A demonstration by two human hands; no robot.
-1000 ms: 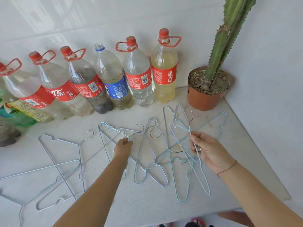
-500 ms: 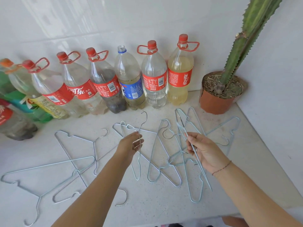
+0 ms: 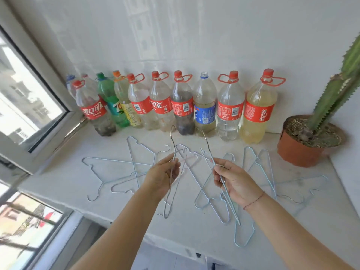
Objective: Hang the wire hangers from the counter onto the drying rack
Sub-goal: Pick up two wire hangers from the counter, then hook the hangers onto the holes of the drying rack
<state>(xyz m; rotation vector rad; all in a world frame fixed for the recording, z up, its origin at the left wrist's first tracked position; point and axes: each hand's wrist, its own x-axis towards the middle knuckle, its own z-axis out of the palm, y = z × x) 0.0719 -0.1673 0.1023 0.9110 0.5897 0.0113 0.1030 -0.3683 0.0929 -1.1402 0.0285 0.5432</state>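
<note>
Head view: left hand (image 3: 162, 177) pinched shut on one hanger (image 3: 171, 172), hook up, frame hanging below the palm. Right hand (image 3: 233, 181) closed on a second hanger (image 3: 224, 182), tilted, hook toward the bottles (image 3: 183, 106). More hangers (image 3: 116, 162) scattered flat on the counter (image 3: 58, 178). Window (image 3: 29, 106) bounds the left edge, cactus pot (image 3: 296, 151) the right corner. Front counter edge bare near the left.
</note>
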